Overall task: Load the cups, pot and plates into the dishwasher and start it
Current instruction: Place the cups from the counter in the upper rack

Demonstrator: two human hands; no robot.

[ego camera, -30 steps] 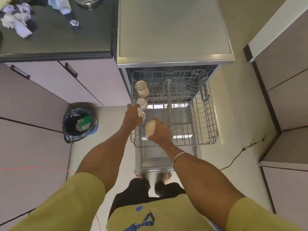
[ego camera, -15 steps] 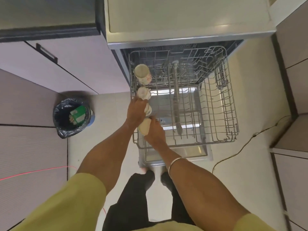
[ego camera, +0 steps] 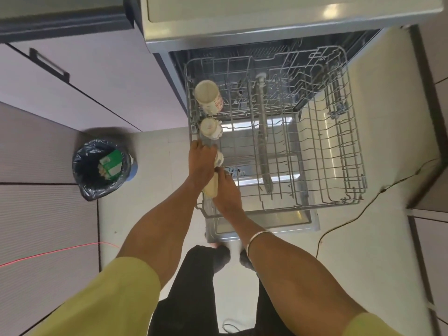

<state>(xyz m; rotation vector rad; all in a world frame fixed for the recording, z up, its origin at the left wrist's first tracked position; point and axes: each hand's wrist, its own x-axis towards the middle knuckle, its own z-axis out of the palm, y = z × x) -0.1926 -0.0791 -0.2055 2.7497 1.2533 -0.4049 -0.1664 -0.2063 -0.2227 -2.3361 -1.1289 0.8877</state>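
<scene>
While my left hand [ego camera: 202, 163] grips one cup [ego camera: 219, 159] in the rack [ego camera: 349, 146], my right hand [ego camera: 228, 192] holds another cup [ego camera: 211, 188] just behind it; two more cups [ego camera: 210, 128] stand beyond my fingers.

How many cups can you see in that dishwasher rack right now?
4, in a line down the rack's left side: a tall cup at the back, a smaller cup, one under the left hand, one held by the right hand.

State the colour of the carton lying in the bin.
Green and white carton, inside the black-lined bin; head view.
</scene>
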